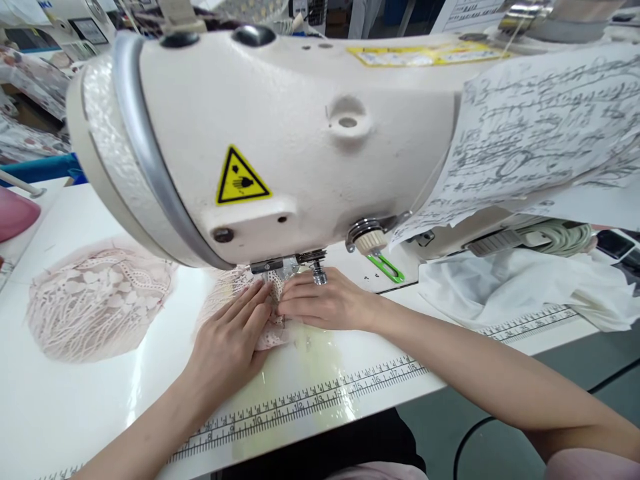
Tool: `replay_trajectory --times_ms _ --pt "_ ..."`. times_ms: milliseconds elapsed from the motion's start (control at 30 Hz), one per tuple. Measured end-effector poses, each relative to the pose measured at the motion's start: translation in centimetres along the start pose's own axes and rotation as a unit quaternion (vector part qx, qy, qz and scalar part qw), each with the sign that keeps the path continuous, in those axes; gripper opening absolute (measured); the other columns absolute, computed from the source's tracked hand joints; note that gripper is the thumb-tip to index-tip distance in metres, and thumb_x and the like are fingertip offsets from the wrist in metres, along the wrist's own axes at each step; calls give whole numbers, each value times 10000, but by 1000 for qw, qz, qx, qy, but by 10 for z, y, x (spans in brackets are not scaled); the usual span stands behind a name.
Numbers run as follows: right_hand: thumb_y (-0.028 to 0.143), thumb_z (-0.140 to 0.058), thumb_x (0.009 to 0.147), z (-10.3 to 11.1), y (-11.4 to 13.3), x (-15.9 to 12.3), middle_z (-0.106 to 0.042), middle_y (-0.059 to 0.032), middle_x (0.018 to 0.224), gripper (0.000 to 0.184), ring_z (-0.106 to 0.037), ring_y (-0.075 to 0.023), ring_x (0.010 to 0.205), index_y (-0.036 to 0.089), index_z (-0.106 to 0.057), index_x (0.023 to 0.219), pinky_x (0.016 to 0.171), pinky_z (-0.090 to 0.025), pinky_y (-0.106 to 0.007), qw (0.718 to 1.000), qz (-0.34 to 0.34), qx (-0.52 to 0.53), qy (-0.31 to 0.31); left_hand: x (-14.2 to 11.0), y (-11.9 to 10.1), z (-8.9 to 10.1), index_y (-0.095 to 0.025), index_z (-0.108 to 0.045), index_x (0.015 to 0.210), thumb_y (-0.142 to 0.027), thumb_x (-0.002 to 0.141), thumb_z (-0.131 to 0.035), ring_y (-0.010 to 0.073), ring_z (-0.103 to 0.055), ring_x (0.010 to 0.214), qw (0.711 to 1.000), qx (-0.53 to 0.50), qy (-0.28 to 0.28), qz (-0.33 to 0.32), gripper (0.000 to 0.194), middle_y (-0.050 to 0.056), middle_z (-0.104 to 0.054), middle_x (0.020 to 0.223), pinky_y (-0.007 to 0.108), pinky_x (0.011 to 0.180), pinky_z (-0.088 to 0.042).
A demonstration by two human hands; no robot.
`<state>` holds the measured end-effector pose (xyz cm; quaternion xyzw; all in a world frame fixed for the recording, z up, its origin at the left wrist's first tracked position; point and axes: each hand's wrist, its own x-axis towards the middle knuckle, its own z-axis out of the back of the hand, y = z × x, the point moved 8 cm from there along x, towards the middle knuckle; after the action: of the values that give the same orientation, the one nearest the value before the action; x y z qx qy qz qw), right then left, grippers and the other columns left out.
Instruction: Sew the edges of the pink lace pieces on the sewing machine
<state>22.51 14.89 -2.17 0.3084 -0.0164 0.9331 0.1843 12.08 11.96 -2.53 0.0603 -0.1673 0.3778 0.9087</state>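
Showing at the far edge: one rounded pink object (15, 213), cut off by the view, is seen well left of the sewing machine (300, 147).
Loose lace: one pale pink lace piece (100, 300) is spread just left of the sewing machine.
Left hand: one left hand (225, 343) is placed below the sewing machine's nose, its fingers straight, narrowly spaced and laid flat on lace.
Worked lace: one second piece (273, 337) is set under the sewing machine's presser area, partly covered by both hands.
Right hand: one right hand (330, 300) is brought up right of that lace, fingers close together at its edge; whether cloth is pinched cannot be told.
Green tool: one slim green item (387, 268) is seen beneath the sewing machine's arm.
Handwriting: one scrawled sheet (530, 133) is draped over the sewing machine's right part.
White cloth: one crumpled heap (510, 283) is left below that part.
Tabletop: one glossy white surface (80, 413) is marked with a ruler scale (300, 407) in front of the sewing machine.
Room: patterned fabric (30, 93) and another machine (87, 33) are seen behind, left of the sewing machine; grey-green floor (520, 413) is shown at its lower right.
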Motion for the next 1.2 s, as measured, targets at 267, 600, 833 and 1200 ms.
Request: replay_trajectory --times_ms 267,600,833,1200 --pt "242 -446 988 -2 -5 -1 -727 68 854 217 -564 -55 605 207 -655 946 588 -451 -218 1000 -7 -5 7 2 2 -3 -67 -553 1200 -362 956 -457 288 -545 1236 1000 -16 2 6 395 169 -602 1298 421 956 -553" --pt "178 -468 956 -12 -10 -2 -716 34 940 172 -623 -76 713 199 -638 970 676 -489 -236 999 -25 13 41 2 9 -5 -92 -556 1195 -369 951 -467 281 -534 1251 1000 -19 -2 24 380 153 -597 1311 423 990 -529" --pt "167 -472 943 -6 -2 0 -720 43 947 195 -623 -92 837 221 -658 914 732 -472 -241 1000 -14 -21 15 2 6 3 -101 -604 1101 -364 965 -451 262 -606 1168 1000 4 -23 -18 333 146 -648 1237 430 987 -533" --pt "67 -521 888 -15 10 3 -697 69 800 215 -587 -80 826 222 -660 833 661 -420 -223 997 -8 -55 -51 0 14 8 -137 -614 988 -308 962 -436 250 -678 1037 999 31 -39 5 248 126 -696 1147 378 889 -587"
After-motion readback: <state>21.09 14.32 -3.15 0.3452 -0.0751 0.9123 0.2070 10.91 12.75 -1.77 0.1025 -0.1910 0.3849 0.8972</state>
